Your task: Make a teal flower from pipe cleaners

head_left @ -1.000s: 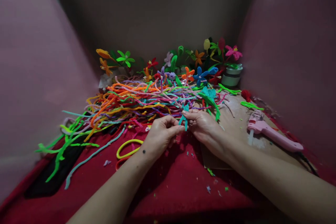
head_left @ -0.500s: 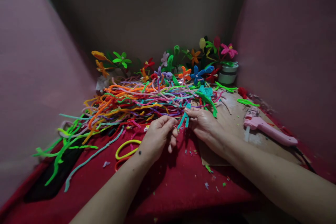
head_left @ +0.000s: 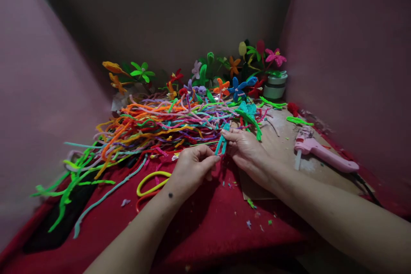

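Note:
A short teal pipe cleaner piece (head_left: 221,141), bent into loops, is held between both hands above the red cloth (head_left: 199,222). My left hand (head_left: 192,168) pinches its lower end with fingers curled. My right hand (head_left: 244,150) pinches its upper part between thumb and fingertips. Just beyond the hands lies a big tangled heap of pipe cleaners (head_left: 154,126) in orange, pink, purple, green and teal.
Finished pipe-cleaner flowers (head_left: 237,87) stand along the back, some in a white pot (head_left: 275,87). A pink glue gun (head_left: 321,153) lies on a brown board (head_left: 289,154) at right. A yellow loop (head_left: 150,182) and small scraps lie on the cloth. Pink walls close in on both sides.
The view has drifted slightly, so everything sits a bit further left and up. My left hand let go briefly half a second ago and now pinches the teal piece again.

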Motion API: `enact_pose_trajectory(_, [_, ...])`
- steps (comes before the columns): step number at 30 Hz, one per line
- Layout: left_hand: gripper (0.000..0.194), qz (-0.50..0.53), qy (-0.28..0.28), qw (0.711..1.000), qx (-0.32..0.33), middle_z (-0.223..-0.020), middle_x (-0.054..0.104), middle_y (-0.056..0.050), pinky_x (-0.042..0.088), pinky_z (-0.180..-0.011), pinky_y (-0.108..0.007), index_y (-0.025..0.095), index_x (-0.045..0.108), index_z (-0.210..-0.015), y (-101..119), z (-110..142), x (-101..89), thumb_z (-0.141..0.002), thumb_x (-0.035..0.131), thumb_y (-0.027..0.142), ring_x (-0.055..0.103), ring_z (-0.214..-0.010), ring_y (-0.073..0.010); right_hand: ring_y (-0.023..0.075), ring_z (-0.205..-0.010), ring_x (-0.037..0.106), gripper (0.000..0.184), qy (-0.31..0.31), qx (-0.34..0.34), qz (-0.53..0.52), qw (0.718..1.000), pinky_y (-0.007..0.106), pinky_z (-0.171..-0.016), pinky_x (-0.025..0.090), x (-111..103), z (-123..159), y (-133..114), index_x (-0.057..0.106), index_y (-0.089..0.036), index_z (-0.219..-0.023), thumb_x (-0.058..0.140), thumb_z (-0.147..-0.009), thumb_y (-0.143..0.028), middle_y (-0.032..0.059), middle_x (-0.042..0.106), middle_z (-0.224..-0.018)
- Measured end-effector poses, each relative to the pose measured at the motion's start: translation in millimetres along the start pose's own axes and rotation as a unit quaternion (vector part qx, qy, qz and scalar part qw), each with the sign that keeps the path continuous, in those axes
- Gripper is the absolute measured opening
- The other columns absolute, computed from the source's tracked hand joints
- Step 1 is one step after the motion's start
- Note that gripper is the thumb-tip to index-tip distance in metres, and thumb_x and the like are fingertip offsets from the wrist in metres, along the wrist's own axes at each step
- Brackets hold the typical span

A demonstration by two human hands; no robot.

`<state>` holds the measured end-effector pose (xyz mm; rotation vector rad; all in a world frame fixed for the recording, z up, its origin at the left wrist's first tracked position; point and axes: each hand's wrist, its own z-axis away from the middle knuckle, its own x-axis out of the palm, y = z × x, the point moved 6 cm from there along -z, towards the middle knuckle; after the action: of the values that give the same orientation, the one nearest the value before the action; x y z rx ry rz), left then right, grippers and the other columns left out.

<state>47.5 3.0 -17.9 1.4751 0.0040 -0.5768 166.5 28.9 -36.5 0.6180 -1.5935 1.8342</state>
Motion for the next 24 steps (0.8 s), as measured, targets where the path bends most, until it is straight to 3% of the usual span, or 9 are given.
enact_pose_trajectory(5, [0.02, -0.168, 0.104, 0.971, 0.138, -0.048, 0.048, 0.005, 0.034, -0.045, -0.017, 0.015, 0.052, -0.059, 10.2, 4.2, -4.0, -0.075, 0.057, 0.024, 0.043, -0.045, -0.006, 0.0087, -0.047, 0.049, 0.016, 0.005, 0.008, -0.01, 1.0, 0.023, -0.05, 0.043, -1.2, -2.2, 2.2, 0.052, -0.015, -0.056, 0.064, -0.06, -0.005, -0.0038, 0.054, -0.051])
enact_pose_trajectory(10, [0.013, -0.222, 0.171, 0.93, 0.236, -0.054, 0.05, 0.005, 0.035, -0.049, -0.017, 0.016, 0.054, -0.065, 15.2, 9.5, -5.5, -0.077, 0.057, 0.022, 0.045, -0.048, -0.0061, 0.0075, -0.049, 0.051, 0.019, 0.017, 0.008, -0.06, 0.998, 0.02, -0.053, 0.045, 0.2, -1.5, -2.1, 0.052, -0.016, -0.058, 0.06, -0.061, 0.001, -0.0048, 0.055, -0.053])
enact_pose_trajectory(14, [0.003, -0.228, 0.164, 0.904, 0.321, -0.067, 0.056, 0.003, 0.042, -0.058, -0.018, 0.016, 0.055, -0.079, 22.6, 15.7, -3.3, -0.077, 0.057, 0.015, 0.052, -0.058, -0.0073, 0.0089, -0.047, 0.05, 0.019, 0.041, 0.056, -0.049, 0.996, 0.023, -0.053, 0.047, 0.1, -1.4, 0.6, 0.054, -0.014, -0.059, 0.054, -0.064, 0.003, -0.0026, 0.056, -0.053])
enact_pose_trajectory(18, [0.015, -0.196, 0.138, 0.892, 0.383, -0.081, 0.059, -0.001, 0.046, -0.068, -0.02, 0.017, 0.056, -0.092, 26.8, 17.7, -4.8, -0.079, 0.055, 0.011, 0.057, -0.073, -0.0096, 0.0089, -0.046, 0.05, 0.019, 0.022, 0.089, -0.049, 0.995, 0.022, -0.049, 0.045, 2.3, -0.4, 6.2, 0.054, -0.014, -0.057, 0.051, -0.066, 0.003, -0.0013, 0.056, -0.051])
enact_pose_trajectory(24, [0.021, -0.207, 0.095, 0.86, 0.457, -0.087, 0.057, -0.004, 0.048, -0.069, -0.021, 0.019, 0.063, -0.094, 33.2, 20.2, -2.8, -0.081, 0.052, 0.008, 0.057, -0.081, -0.0106, 0.0081, -0.045, 0.047, 0.016, -0.03, 0.112, -0.016, 0.993, 0.02, -0.045, 0.04, 4.0, 3.6, 17.1, 0.054, -0.015, -0.053, 0.059, -0.062, -0.003, -0.0018, 0.054, -0.049])
